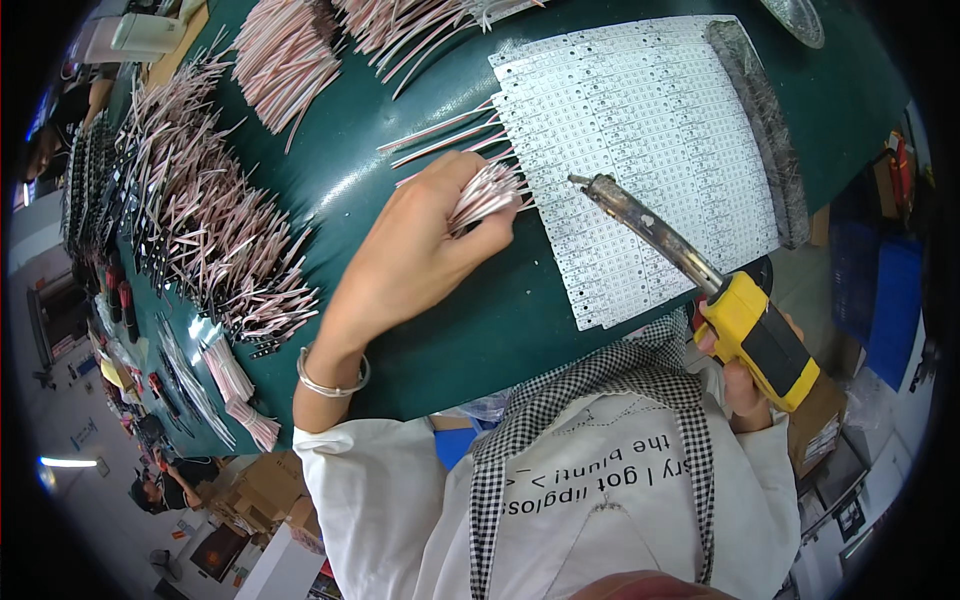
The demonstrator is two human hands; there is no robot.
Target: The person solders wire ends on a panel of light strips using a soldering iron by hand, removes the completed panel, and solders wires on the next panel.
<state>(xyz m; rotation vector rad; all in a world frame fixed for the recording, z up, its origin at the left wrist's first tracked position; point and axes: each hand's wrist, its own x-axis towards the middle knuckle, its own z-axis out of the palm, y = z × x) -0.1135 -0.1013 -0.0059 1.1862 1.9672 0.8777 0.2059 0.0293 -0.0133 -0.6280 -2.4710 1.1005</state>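
My left hand (425, 235), with a silver bangle at its wrist, is closed around a bundle of thin white and pink wires (486, 196). Their ends point toward the left edge of a sheet of white circuit boards (640, 150). Several single wires (440, 128) lie at that edge, reaching leftward over the green table. In my right hand (742, 385) is a yellow and black soldering gun (762, 335). Its long metal barrel reaches up and left, and the tip is over the boards; whether it touches them I cannot tell.
A dark, rough-looking bar (762, 130) lies along the boards' right side. Big heaps of wires (200, 200) cover the table's left, and more wire bundles (288, 60) lie at the far side. A shiny dish (797, 18) is at the far right. Another person (170, 487) is in the background.
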